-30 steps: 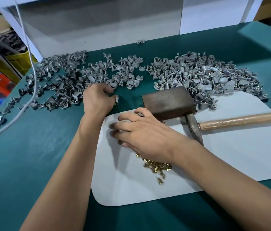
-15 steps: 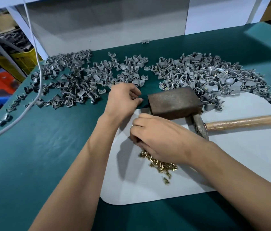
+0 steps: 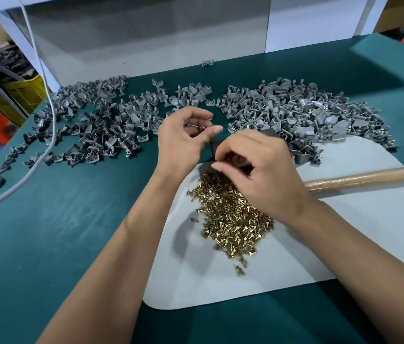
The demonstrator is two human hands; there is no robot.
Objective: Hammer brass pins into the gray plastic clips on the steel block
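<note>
Fingers of the left hand (image 3: 183,140) curl loosely inward, thumb and fingertips near each other around something small and blurred; what it holds cannot be told. Fingers of the right hand (image 3: 258,175) curl downward, tips bunched above the far edge of the pin heap; whether they pinch a pin cannot be told.

Green work table (image 3: 47,232): covers the whole scene, bearing all items.
Pale grey mat (image 3: 357,232): near right, rounded corners, lying flat on the table.
Gray plastic clips, left pile (image 3: 91,130): far left, spread loosely.
Gray plastic clips, right pile (image 3: 295,115): far right, some showing brass; its near edge overlaps the mat.
Brass pins (image 3: 233,219): heap on the mat's left part, just near of the right hand; a few strays lie apart on the near side.
Hammer handle (image 3: 369,178): wooden, lying on the mat at right, its head hidden behind the right hand.
Steel block (image 3: 214,150): dark, mostly hidden between and behind the hands, at the mat's far edge.
White cable (image 3: 44,115): crosses the left pile.
</note>
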